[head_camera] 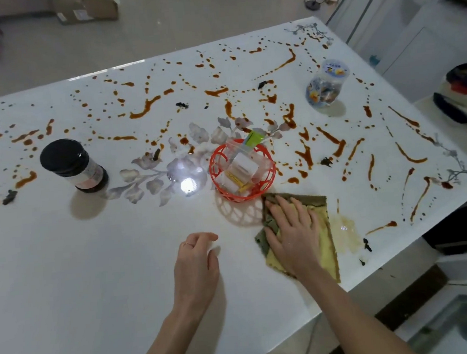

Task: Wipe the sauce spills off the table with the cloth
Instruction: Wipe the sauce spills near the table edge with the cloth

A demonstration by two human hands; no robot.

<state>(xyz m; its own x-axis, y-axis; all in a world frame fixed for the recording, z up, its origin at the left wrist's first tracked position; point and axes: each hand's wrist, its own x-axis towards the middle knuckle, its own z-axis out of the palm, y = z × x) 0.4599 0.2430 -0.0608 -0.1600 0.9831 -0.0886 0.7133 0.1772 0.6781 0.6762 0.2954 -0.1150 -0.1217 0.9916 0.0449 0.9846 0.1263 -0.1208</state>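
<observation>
A yellow and green cloth (325,242) lies flat on the white table (80,272) near its right front edge. My right hand (292,231) presses on the cloth with straight, spread fingers. A pale smeared sauce patch (345,229) shows just right of the cloth. Brown-orange sauce spills (145,107) streak and dot the far and right parts of the table. My left hand (196,266) rests on the bare tabletop left of the cloth, fingers loosely curled, holding nothing.
A red plastic basket (241,169) with small packets stands just behind the cloth. A black-lidded jar (72,164) stands at the left, a clear jar (327,85) at the far right. Small dark scraps (326,161) lie among the spills. The table's right edge (452,207) is close.
</observation>
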